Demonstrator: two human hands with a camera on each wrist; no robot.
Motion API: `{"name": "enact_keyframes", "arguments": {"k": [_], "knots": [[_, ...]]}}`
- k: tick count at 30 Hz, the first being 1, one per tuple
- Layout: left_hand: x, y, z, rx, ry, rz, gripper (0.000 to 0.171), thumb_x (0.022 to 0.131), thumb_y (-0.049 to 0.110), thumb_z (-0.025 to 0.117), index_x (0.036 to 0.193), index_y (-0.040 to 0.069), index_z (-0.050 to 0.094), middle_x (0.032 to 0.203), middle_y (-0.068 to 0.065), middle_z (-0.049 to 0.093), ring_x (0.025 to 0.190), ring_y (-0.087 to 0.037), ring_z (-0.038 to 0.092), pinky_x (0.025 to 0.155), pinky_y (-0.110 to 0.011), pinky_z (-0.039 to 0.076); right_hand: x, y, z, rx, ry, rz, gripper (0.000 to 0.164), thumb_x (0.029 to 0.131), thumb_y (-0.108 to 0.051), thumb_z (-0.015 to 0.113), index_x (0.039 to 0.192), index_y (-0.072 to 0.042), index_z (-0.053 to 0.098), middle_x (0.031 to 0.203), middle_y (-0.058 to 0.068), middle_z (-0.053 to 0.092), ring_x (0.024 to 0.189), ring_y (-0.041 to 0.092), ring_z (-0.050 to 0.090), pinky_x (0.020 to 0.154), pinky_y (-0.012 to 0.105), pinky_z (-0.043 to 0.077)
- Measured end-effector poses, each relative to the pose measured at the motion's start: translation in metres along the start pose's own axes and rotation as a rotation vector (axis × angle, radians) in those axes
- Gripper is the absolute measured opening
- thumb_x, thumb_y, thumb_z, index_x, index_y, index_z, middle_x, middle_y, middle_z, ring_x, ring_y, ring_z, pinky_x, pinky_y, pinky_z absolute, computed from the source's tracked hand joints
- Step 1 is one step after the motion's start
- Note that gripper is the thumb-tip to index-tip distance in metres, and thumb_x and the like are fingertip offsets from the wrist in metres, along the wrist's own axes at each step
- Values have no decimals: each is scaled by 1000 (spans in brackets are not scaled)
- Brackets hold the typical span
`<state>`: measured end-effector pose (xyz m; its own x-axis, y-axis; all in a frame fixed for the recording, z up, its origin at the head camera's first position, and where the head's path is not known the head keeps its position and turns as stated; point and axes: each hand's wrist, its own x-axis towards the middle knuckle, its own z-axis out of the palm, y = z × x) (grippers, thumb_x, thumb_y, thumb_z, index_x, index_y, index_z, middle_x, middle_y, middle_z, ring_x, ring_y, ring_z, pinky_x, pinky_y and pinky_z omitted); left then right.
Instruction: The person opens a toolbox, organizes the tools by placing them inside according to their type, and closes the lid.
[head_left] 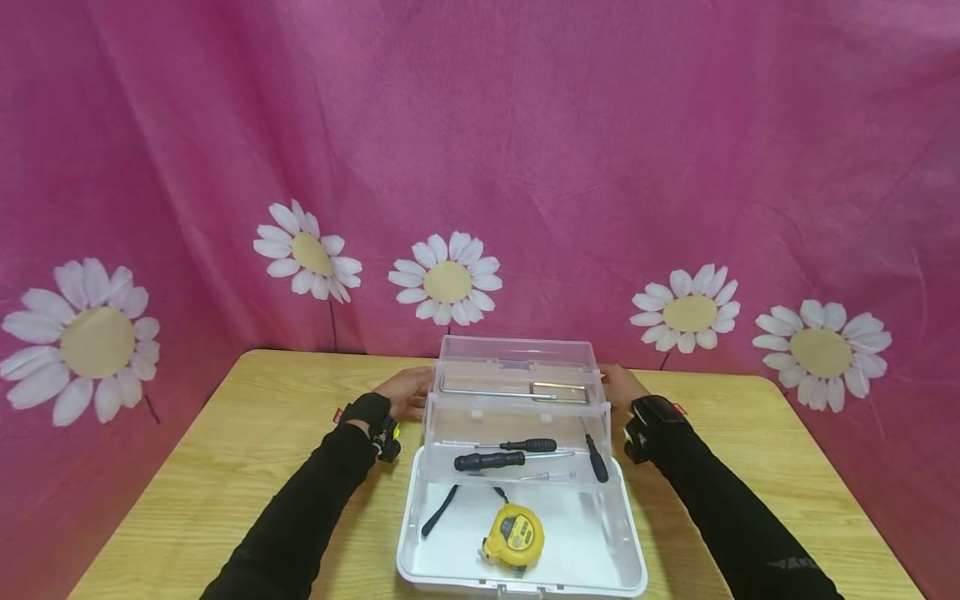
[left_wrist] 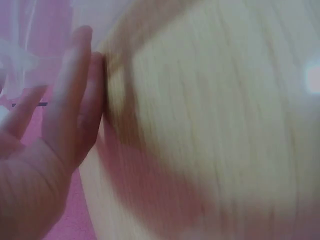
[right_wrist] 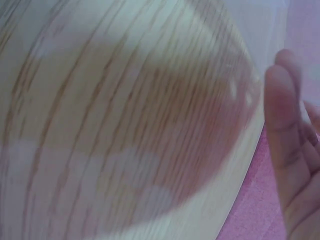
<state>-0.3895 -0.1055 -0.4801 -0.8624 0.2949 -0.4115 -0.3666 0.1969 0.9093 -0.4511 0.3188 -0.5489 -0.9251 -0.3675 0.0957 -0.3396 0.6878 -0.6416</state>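
Note:
A white toolbox (head_left: 632, 533) stands on the table with its translucent upper trays (head_left: 450, 421) raised toward the back. In the head view my left hand (head_left: 407, 390) is at the left side of the uppermost part, and my right hand (head_left: 621, 386) is at its right side, its fingers partly hidden. Both wrist views show fairly straight fingers beside translucent plastic; firm contact cannot be made out. The trays hold a black-handled screwdriver (head_left: 491, 461), another screwdriver (head_left: 536, 445), a third (head_left: 597, 460) and a bent metal rod (head_left: 487, 392). A yellow tape measure (head_left: 517, 537) lies in the bottom.
The wooden table (head_left: 247, 433) extends on both sides of the toolbox. Behind its back edge hangs a pink curtain (head_left: 555, 167) printed with white flowers. A black strap-like piece (head_left: 439, 510) lies in the toolbox, left of the tape measure.

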Motion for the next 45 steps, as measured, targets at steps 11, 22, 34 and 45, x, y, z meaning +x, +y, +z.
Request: {"name": "enact_keyframes", "arguments": {"k": [11,22,34,45], "knots": [[-11,2,3,-19,15,17,49,100,33,42,143,10,39,134,-23,52,103,-22,60,79,-34,56,-33,-95,-15,-157,106,108,18,82,-1,60,96,8,67,89,24,68,81,33,64,73,44,52],[-18,17,0,18,53,69,51,100,31,44,147,17,31,142,-18,44,124,-34,50,88,-38,54,-37,-111,-30,-111,205,49,24,83,3,57,104,7,67,98,25,69,94,39,65,82,50,53],[-37,26,-4,72,49,240,51,101,28,42,149,16,27,149,-15,37,128,-38,45,99,-48,46,-45,-134,-49,-59,260,38,28,96,-14,54,113,5,64,83,22,68,47,7,56,47,25,51],[-69,49,-6,73,43,365,46,102,23,41,146,15,33,151,-14,33,135,-37,36,103,-54,40,-66,-162,-66,84,285,4,32,98,-16,49,122,3,58,87,26,67,57,16,63,51,27,55]]}}
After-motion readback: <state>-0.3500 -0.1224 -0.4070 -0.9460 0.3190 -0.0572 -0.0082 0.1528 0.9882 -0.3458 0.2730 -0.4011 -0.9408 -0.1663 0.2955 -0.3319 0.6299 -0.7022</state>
